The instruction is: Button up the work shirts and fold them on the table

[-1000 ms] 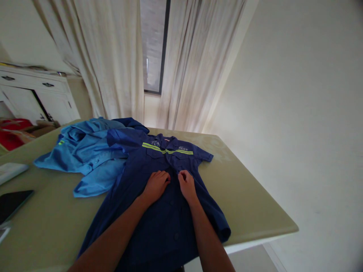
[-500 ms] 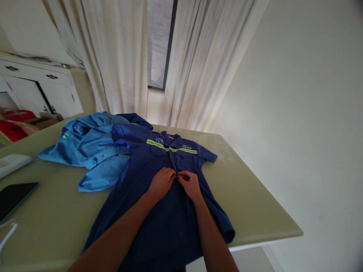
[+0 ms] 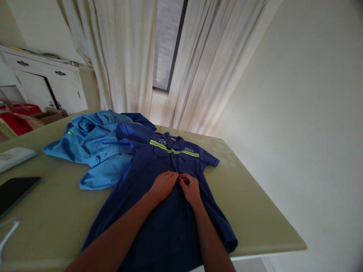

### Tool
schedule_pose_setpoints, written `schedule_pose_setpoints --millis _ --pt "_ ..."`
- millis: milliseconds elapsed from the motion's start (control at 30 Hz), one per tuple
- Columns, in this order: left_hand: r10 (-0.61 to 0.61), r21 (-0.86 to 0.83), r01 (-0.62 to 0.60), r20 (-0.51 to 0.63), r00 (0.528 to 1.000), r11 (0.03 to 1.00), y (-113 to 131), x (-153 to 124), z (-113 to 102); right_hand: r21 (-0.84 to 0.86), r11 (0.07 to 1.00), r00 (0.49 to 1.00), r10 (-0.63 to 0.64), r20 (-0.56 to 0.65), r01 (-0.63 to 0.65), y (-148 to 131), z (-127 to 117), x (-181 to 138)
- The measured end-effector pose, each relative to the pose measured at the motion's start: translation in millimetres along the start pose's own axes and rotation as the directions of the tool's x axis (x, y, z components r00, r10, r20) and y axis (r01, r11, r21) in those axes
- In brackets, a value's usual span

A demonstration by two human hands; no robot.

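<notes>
On a pale green table (image 3: 255, 211), a navy work shirt (image 3: 170, 211) lies lengthwise, collar toward the curtains (image 3: 198, 64); left hand (image 3: 163, 185) and right hand (image 3: 190, 187) pinch its front placket mid-chest, fingertips meeting.

Navy shirt (image 3: 159, 223) with neon-yellow chest stripe (image 3: 173, 150); light-blue shirt (image 3: 93, 145); olive-beige table (image 3: 249, 211); cream curtains (image 3: 124, 56); black tablet (image 3: 14, 190).
</notes>
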State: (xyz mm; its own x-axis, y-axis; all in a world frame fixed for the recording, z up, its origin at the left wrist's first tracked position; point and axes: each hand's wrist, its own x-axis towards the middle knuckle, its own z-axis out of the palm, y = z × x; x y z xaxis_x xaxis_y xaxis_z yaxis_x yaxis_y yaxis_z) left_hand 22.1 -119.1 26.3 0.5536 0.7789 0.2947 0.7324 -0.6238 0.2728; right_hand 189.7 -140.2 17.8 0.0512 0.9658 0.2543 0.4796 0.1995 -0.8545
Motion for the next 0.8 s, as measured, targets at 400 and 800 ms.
schedule_pose_setpoints --millis 400,800 --pt "-0.107 -0.083 0.102 -0.068 0.992 0.991 0 1 -2 -0.036 0.999 1.0 0.002 -0.021 -0.003 -1 -5 -1" --pt "-0.132 -0.168 0.112 -0.113 0.985 0.979 -2 0 0 0.375 0.881 0.956 0.286 0.06 -0.287 -3 -13 4"
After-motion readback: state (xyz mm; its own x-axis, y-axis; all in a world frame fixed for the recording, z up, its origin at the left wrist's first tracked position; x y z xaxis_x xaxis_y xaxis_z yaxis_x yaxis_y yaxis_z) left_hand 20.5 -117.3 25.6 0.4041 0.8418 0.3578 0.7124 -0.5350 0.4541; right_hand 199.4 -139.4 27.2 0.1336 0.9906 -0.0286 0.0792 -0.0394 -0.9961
